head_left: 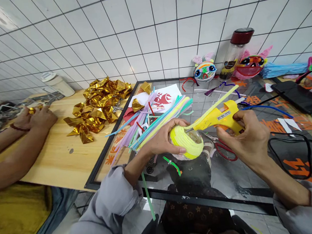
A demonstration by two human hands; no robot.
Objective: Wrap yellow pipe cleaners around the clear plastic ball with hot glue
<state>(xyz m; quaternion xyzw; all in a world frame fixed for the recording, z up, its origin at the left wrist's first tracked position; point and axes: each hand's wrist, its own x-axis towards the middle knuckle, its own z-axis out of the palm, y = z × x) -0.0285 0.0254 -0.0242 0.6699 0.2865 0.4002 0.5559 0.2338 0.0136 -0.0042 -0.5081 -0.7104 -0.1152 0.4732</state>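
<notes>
My left hand (pixel 165 140) grips a round, clear-looking form wrapped in yellow pipe cleaner (pixel 185 142), held above the glass tabletop. In my right hand (pixel 248 135) is a yellow hot glue gun (pixel 223 118), its nozzle at the upper rim of the wrapped form. A loose yellow strand (pixel 216 105) sticks up from the rim, running alongside the gun. Red-handled scissors (pixel 225 150) lie on the glass beneath the gun. Behind my left hand is a bundle of coloured pipe cleaners (pixel 159 122). A short green piece (pixel 172 165) rests on the glass nearby.
Gold folded-paper pieces (pixel 101 100) pile up at left, near a co-worker's hands (pixel 40 116). Along the tiled wall stand a decorated animal-face ball (pixel 204 69), a red-lidded bottle (pixel 233 55) and a pink animal-face piece (pixel 251 64). A black phone (pixel 303 96) and black cable (pixel 291 158) lie right.
</notes>
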